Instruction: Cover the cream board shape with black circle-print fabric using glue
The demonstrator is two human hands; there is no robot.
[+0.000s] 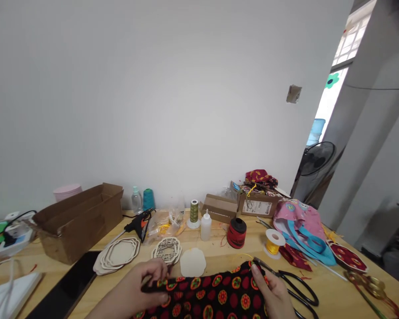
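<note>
A black cloth (209, 294) with red and orange round flower prints stretches between my two hands at the bottom of the head view. My left hand (146, 285) pinches its left upper corner, fingers curled over the edge. At the right upper corner, my right hand (269, 290) grips the cloth with the thumb in front. Black-handled scissors (299, 290) lie just right of my right hand, their blades partly hidden behind it. Beyond the cloth's top edge sit a cream scalloped plate (193, 262) and a lattice-cut wooden piece (167, 250). The cloth's lower part runs out of view.
A long cardboard box (76, 226), a black glue gun (140, 225) and stacked cream frames (118, 254) stand left. Behind are a squeeze bottle (205, 227), red thread (236, 234) and a yellow spool (274, 243). Pink fabric (299, 217) lies right; a dark flat panel (66, 285) lies left.
</note>
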